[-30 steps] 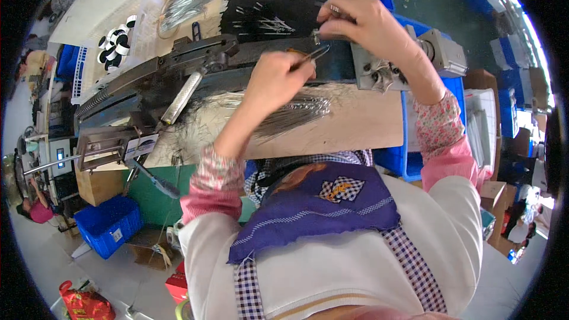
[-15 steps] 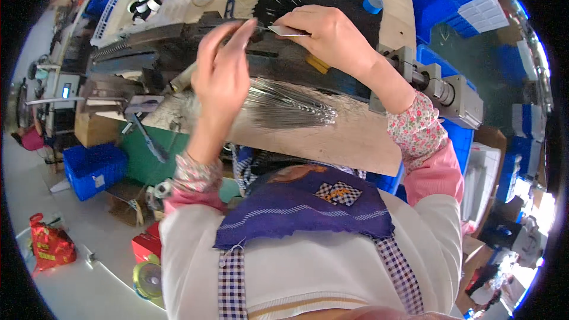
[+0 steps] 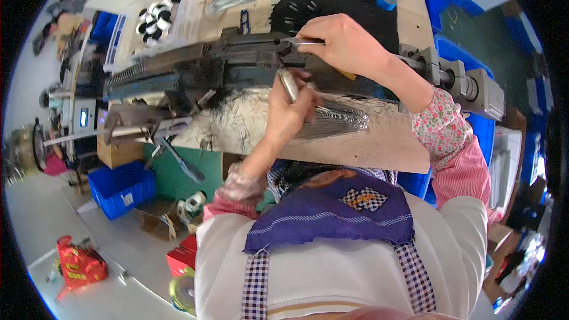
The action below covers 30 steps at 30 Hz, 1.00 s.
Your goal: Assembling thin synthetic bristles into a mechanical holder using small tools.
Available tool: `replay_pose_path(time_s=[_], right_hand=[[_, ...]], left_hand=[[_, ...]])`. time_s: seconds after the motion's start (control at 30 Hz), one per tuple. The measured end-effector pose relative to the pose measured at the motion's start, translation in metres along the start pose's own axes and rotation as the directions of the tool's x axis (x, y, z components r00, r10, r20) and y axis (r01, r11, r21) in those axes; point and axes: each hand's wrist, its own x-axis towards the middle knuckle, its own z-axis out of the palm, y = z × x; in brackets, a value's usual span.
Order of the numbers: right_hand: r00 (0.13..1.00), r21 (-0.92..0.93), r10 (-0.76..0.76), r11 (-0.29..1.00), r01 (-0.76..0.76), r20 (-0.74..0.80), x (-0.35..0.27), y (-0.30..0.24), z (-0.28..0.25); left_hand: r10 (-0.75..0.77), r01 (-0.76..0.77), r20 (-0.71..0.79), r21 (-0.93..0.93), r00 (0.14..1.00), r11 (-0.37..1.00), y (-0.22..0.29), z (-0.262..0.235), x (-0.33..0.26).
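- The left hand [image 3: 288, 106] sits at centre frame, fingers curled around a shiny metal cylinder tool [image 3: 289, 85] whose tip points up toward the dark machine [image 3: 231, 65].
- The right hand [image 3: 344, 44] is just above it, upper centre, fingertips pinched on a thin metal pin [image 3: 299, 41] held level against the machine's top edge.
- A fanned bundle of thin metal wires [image 3: 335, 120] lies on the wooden workbench [image 3: 379, 148], just right of the left hand and partly hidden behind it.
- The long dark machine runs from the left of the frame to centre, between the person and the back of the bench; its right end meets a grey shaft block [image 3: 468, 86] at upper right.
- A black mat [image 3: 344, 3] with small parts lies beyond the machine at upper centre, a blue tape roll [image 3: 386, 0] at its right edge.
- A blue crate [image 3: 121, 186] stands on the floor at lower left, a red bag [image 3: 80, 264] further down.
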Motion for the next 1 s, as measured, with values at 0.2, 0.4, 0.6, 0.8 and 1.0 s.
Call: replay_pose_path(time_s=[0.2, 0.4, 0.6, 0.8, 1.0], right_hand=[[0.986, -0.326, -0.15, 0.938, 0.118, -0.073, -0.015, -0.025, -0.006], [0.992, -0.44, 0.116, 0.89, -0.121, -0.04, -0.09, -0.02, 0.021], [0.843, -0.426, 0.532, 0.746, -0.512, -0.081, -0.083, 0.049, 0.034], [0.945, -0.067, 0.328, 0.943, -0.327, 0.003, -0.132, -0.028, -0.024], [0.87, -0.061, 0.489, 0.872, -0.485, 0.07, -0.129, -0.061, -0.075]], left_hand=[[-0.071, 0.117, -0.13, 0.394, 0.989, 0.911, 0.003, -0.013, -0.01], [-0.166, 0.021, -0.747, -0.199, 0.644, 0.98, 0.002, -0.132, -0.044], [-0.057, -0.062, -0.614, -0.17, 0.787, 0.984, 0.001, -0.14, -0.035], [0.328, -0.367, -0.558, 0.046, 0.762, 0.929, 0.002, -0.039, -0.037], [-0.254, 0.336, 0.321, -0.231, 0.912, 0.913, 0.008, 0.077, 0.031]])
